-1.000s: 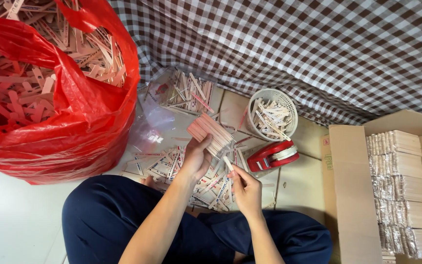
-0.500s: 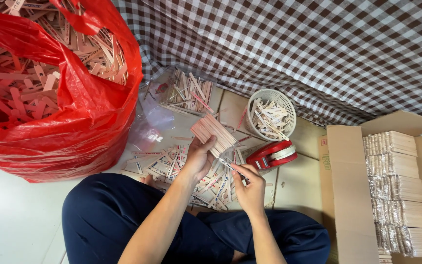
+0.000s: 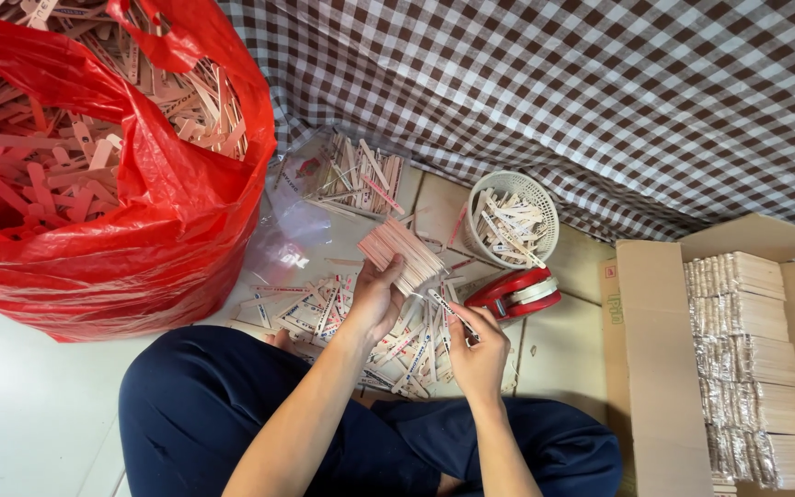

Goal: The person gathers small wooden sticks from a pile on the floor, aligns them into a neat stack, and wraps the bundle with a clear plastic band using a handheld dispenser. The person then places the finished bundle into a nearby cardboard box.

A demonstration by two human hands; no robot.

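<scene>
The left hand (image 3: 374,299) clasps a squared stack of flat wooden sticks (image 3: 404,255), fingers wrapped round to keep the edges aligned. At its four o'clock the right hand (image 3: 478,342) pinches a single stick (image 3: 442,305), angled toward the stack. Loose sticks (image 3: 324,308) litter the floor beneath; the red tape dispenser (image 3: 512,293) sits at three o'clock.

Home workshop floor, sack of sticks (image 3: 75,147), carton (image 3: 655,368)

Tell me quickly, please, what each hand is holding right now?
Left hand: closed around a stack of wooden sticks.
Right hand: pinching a single wooden stick.
</scene>
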